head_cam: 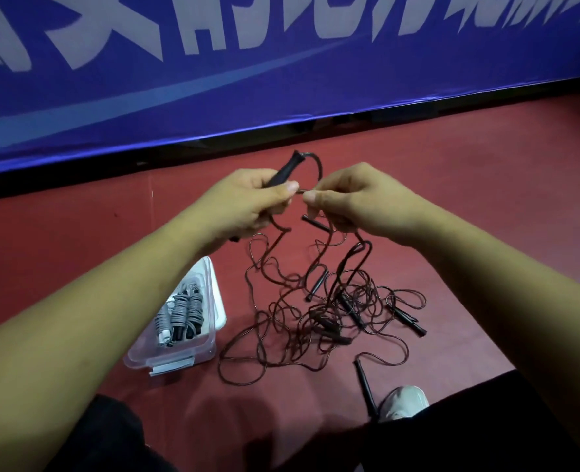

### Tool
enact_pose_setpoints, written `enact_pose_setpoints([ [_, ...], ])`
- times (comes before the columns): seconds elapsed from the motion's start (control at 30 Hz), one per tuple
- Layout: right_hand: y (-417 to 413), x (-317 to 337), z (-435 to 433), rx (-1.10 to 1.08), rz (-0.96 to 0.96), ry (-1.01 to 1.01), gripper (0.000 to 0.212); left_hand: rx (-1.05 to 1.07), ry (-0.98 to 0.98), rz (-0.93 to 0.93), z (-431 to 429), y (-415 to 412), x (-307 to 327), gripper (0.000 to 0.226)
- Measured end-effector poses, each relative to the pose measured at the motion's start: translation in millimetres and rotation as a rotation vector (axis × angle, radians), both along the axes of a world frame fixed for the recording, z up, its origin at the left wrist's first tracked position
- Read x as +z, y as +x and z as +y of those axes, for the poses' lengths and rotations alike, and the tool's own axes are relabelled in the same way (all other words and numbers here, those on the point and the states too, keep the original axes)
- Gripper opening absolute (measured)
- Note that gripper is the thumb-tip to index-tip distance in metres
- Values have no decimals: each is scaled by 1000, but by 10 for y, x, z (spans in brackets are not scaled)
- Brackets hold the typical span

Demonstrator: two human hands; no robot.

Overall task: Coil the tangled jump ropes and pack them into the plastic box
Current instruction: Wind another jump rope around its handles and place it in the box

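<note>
1. The left hand [247, 206] grips the black handle [283, 172] of one rope.
2. The right hand [360, 202] pinches the thin cord [319, 165] just beside the left thumb.
3. The tangled jump ropes [322, 315] lie on the red floor [485, 199] below both hands.
4. The plastic box [196, 356] stands left of the tangle, with coiled ropes [179, 315] inside.

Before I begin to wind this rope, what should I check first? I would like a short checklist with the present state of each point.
1. Left hand grips a black handle: ok.
2. Right hand pinches the cord beside that handle: ok.
3. Cord free of the tangle: not ok, strands hang from both hands into it.
4. This rope's other handle found: cannot tell.
5. Plastic box open, with room beside the coiled ropes: ok.
</note>
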State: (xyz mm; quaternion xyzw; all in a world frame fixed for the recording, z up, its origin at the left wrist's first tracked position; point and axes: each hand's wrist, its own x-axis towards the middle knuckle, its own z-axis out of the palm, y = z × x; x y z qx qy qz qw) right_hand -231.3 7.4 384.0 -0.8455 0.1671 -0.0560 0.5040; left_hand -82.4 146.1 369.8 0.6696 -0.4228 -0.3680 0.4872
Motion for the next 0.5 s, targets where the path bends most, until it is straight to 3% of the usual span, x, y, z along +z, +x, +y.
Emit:
enact_pose_setpoints([
  [0.23,-172,-367,-416,-3,237,-74,34,356,-83,151,90,495,104,26],
  [0.37,-237,-510,-607,-15,324,-164,24,466,-124,244,117,727,84,24],
  [0.43,-277,-561,-659,-32,337,-126,19,483,-103,218,126,808,59,24],
  [0.5,-287,-539,-670,-92,279,-72,16,472,22,61,147,852,-18,23],
])
